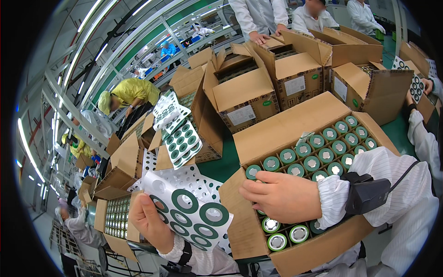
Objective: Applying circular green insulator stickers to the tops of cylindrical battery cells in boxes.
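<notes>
**Ring sheet in one hand, the other down among the cells**

The person's left hand (148,221) is closed around a white backing sheet (191,213) printed with green ring stickers, thumb across its near edge, fingers curled underneath. The sheet hangs off the left side of the open cardboard box (286,124), tilted towards the person.

The right hand (281,196) lies across the near left part of that box, fingers folded loosely and pointing left, knuckles up, resting on the tops of the green cylindrical cells (318,154). Whether anything is pinched under the fingers I cannot tell. The cells stand upright in tight rows, filling the box out to its far right corner; three show bare metal tops just below the hand. A black wrist device (367,194) sits on the white striped sleeve.

More sheets of green rings (182,141) lean against other open cartons (242,92) at the far left of the green bench (224,164). Other people in white coats (258,16) stand at the far edge.
</notes>
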Tool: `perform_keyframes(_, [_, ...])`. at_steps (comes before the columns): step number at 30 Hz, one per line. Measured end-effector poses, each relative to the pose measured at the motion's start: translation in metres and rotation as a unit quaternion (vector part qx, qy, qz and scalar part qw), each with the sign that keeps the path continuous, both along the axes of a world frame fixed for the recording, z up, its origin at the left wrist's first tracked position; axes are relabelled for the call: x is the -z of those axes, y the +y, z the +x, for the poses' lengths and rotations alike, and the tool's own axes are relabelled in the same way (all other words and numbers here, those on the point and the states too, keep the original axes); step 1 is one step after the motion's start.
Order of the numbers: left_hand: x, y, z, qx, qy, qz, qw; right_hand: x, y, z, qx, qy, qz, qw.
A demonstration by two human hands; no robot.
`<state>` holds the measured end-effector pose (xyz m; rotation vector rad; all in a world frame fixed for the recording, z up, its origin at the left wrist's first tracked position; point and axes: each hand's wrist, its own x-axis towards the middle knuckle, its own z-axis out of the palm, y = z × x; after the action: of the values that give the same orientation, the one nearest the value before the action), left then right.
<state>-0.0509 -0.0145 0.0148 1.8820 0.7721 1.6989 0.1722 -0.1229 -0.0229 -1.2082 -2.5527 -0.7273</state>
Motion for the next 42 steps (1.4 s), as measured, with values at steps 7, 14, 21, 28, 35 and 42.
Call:
perform_keyframes(7, [-0.001, -0.002, 0.000, -0.002, -0.017, 0.003, 1.000, -0.002, -0.003, -0.002, -0.003, 0.039, -0.080, 0.996])
perform_keyframes(14, [-0.001, -0.001, 0.000, -0.001, 0.004, 0.009, 1.000, -0.002, -0.002, -0.002, 0.036, 0.063, -0.012, 0.997])
perform_keyframes(21, [-0.001, -0.001, 0.013, 0.018, 0.072, 0.021, 0.997, -0.002, -0.002, 0.005, 0.105, 0.078, 0.023, 0.991])
perform_keyframes(28, [-0.002, 0.000, 0.019, 0.000, 0.217, -0.005, 0.976, 0.006, 0.029, 0.016, 0.016, 0.506, -0.136, 0.852])
perform_keyframes(35, [0.002, 0.008, 0.033, -0.016, 0.276, 0.008, 0.961, -0.005, 0.018, 0.015, -0.035, 0.524, -0.146, 0.838])
perform_keyframes(42, [-0.001, 0.005, 0.034, -0.014, 0.285, 0.010, 0.958, -0.006, 0.015, 0.011, 0.027, 0.567, -0.228, 0.791])
